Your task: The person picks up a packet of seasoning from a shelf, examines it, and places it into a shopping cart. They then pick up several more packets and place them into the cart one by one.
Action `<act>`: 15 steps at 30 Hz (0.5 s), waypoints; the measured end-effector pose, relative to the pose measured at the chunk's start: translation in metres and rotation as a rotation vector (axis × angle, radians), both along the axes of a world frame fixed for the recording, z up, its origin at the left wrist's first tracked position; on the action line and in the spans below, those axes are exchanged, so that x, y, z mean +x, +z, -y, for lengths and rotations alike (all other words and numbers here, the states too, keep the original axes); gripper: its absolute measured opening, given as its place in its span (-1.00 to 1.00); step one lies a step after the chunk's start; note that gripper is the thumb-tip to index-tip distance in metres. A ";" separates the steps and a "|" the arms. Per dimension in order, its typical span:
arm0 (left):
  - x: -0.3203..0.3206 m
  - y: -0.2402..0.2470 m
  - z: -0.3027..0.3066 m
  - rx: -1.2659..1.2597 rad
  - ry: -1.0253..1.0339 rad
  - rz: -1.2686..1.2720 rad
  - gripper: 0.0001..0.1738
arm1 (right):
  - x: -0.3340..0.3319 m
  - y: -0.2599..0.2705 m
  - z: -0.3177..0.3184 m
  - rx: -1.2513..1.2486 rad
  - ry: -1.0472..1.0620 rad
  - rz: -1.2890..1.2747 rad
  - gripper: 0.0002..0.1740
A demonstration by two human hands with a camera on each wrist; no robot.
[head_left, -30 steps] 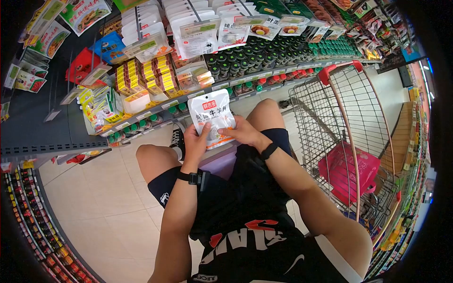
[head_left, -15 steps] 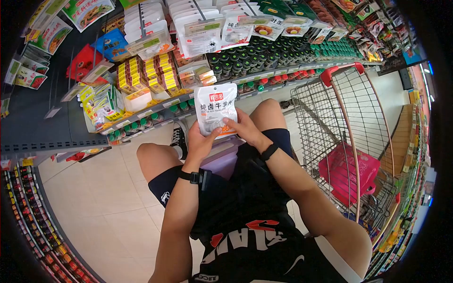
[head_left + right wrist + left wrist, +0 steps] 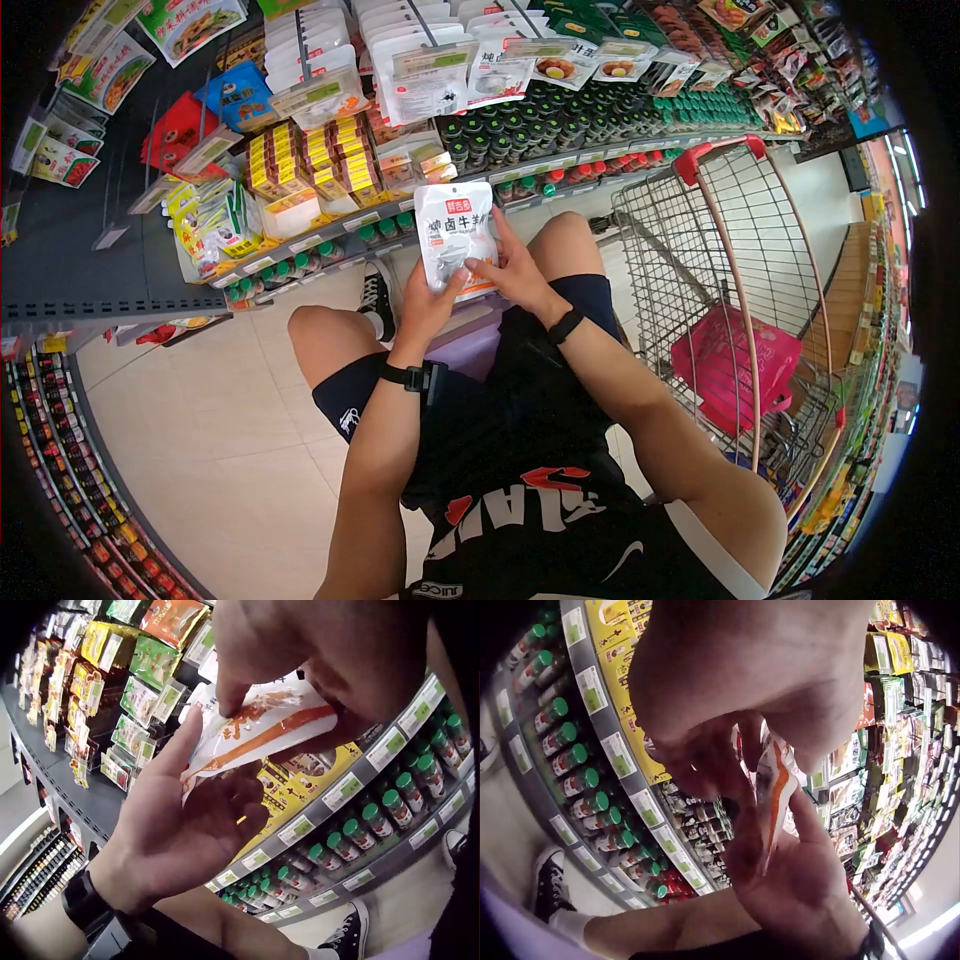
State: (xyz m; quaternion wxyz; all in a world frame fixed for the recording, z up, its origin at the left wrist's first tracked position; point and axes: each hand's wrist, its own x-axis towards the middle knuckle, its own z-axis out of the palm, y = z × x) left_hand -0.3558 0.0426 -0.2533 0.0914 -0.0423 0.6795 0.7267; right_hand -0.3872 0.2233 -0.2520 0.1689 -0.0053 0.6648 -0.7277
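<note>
A white seasoning pouch [image 3: 457, 228] with a red logo, dark lettering and an orange lower corner is held up in front of the lap, printed face toward the head camera. My left hand [image 3: 426, 302] grips its lower left corner, thumb across the front. On the lower right, my right hand [image 3: 517, 274] pinches it with the thumb in front and fingers along the right edge. From the right wrist, the pouch [image 3: 266, 724] shows its orange band, with the left hand [image 3: 184, 821] cupped beneath. The left wrist view catches the pouch [image 3: 778, 784] nearly edge-on, above the right hand's palm [image 3: 799, 877].
Ahead stands a shelf with hanging white pouches [image 3: 425, 85], yellow boxes [image 3: 310, 160] and rows of dark-capped jars [image 3: 540, 125]. A wire shopping cart [image 3: 740, 250] holding a pink bag [image 3: 735, 365] is at the right. A lilac surface [image 3: 468, 345] shows between the knees.
The pouch has shifted slightly right and stands straighter. Both thumbs have moved on its lower front, and the right hand's fingers now show along its right edge.
</note>
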 end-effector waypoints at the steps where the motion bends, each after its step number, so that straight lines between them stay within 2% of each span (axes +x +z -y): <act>1: 0.000 -0.004 0.000 -0.006 -0.015 -0.014 -0.51 | 0.000 0.000 0.000 -0.032 -0.017 0.002 -0.11; 3: 0.001 -0.015 -0.001 -0.015 -0.046 -0.045 -0.50 | 0.000 0.002 -0.001 -0.172 -0.065 0.064 -0.21; 5: 0.003 -0.018 -0.004 0.104 -0.029 -0.090 -0.47 | -0.003 0.013 -0.009 -0.373 -0.140 0.169 -0.33; 6: 0.003 -0.019 -0.008 0.175 -0.028 -0.115 -0.45 | -0.003 0.017 -0.016 -0.379 -0.214 0.230 -0.47; 7: 0.005 -0.015 -0.003 0.151 -0.110 -0.039 -0.40 | -0.007 0.030 -0.024 -0.355 -0.217 0.184 -0.48; 9: 0.007 -0.013 -0.004 0.131 -0.061 -0.093 -0.39 | -0.012 0.076 -0.037 -0.304 -0.215 0.100 -0.48; 10: 0.005 -0.014 -0.004 0.144 -0.046 -0.088 -0.41 | -0.016 0.101 -0.046 -0.270 -0.237 -0.022 -0.50; 12: 0.004 -0.013 -0.004 0.158 -0.003 -0.073 -0.43 | -0.023 0.158 -0.070 0.025 -0.358 -0.307 -0.51; 15: -0.002 -0.004 -0.003 0.143 -0.002 -0.047 -0.44 | -0.042 0.240 -0.114 0.092 -0.506 -0.493 -0.42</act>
